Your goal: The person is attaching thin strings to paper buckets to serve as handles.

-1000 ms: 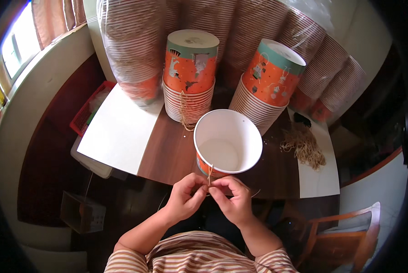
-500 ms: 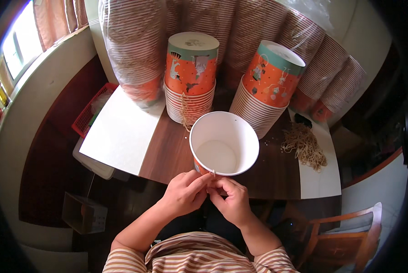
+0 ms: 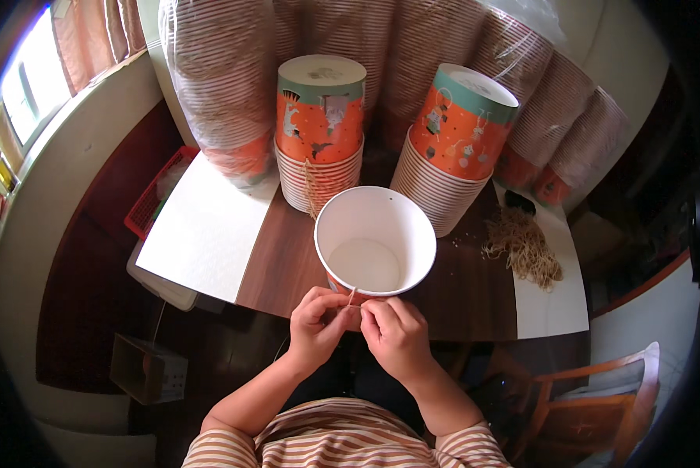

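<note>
A paper bucket [image 3: 375, 234], white inside with a bit of orange showing on its outer wall, stands mouth up at the front of the table. A thin beige string [image 3: 354, 295] passes over its near rim. Both hands are closed in a pinch on this string just outside the rim, my left hand [image 3: 315, 327] to the left and my right hand [image 3: 397, 331] to the right, with a short stretch of string between the fingertips. A small dark hole shows in the bucket's far wall. More strings [image 3: 311, 187] hang down the left bucket stack [image 3: 320, 129].
Another stack of upside-down orange and green buckets [image 3: 457, 140] stands at the right. Tall stacks in clear plastic [image 3: 217, 78] line the back. Loose strings [image 3: 526, 248] lie on the table's [image 3: 280, 257] right side. A red basket [image 3: 144, 204], open box [image 3: 148, 370] and wooden chair [image 3: 584, 409] surround it.
My hands have drawn slightly apart, so string now shows between them. In the picture, the bucket sits a little further left and up.
</note>
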A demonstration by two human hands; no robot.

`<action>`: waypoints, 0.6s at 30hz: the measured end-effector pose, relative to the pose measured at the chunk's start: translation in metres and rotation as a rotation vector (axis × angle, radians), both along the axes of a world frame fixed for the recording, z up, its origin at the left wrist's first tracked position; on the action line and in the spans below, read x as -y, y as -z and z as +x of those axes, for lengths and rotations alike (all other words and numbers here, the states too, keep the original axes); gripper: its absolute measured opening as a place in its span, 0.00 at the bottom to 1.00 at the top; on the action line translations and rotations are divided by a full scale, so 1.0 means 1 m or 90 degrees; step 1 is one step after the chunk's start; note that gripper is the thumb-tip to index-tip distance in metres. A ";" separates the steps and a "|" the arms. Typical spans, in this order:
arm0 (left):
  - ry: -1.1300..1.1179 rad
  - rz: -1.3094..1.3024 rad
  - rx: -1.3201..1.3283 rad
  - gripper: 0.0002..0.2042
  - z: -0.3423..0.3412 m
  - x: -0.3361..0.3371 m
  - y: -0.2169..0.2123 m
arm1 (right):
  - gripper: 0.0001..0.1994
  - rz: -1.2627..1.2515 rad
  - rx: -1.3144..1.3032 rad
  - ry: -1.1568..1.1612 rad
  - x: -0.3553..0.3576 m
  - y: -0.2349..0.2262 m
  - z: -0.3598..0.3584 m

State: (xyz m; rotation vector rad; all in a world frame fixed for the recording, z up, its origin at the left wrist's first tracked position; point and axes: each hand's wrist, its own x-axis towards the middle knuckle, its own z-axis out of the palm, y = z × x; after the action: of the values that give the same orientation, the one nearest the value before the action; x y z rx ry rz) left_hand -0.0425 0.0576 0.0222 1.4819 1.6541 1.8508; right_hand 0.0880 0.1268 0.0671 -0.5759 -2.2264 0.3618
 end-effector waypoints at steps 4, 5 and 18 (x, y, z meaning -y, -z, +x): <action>0.091 -0.038 0.388 0.04 0.019 0.002 -0.011 | 0.09 0.068 -0.020 0.041 -0.005 0.006 0.000; 0.131 -0.069 0.522 0.04 0.021 0.004 -0.015 | 0.09 0.091 -0.034 0.048 -0.003 0.005 -0.003; 0.239 -0.148 0.869 0.04 0.008 0.015 -0.021 | 0.05 -0.733 -0.291 -0.211 -0.002 0.017 -0.010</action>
State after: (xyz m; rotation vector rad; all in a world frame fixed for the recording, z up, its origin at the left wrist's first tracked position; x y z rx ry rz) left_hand -0.0350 0.0424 0.0427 0.1629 0.7603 1.6479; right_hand 0.0778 0.1287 0.0500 -0.5892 -1.4902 1.7933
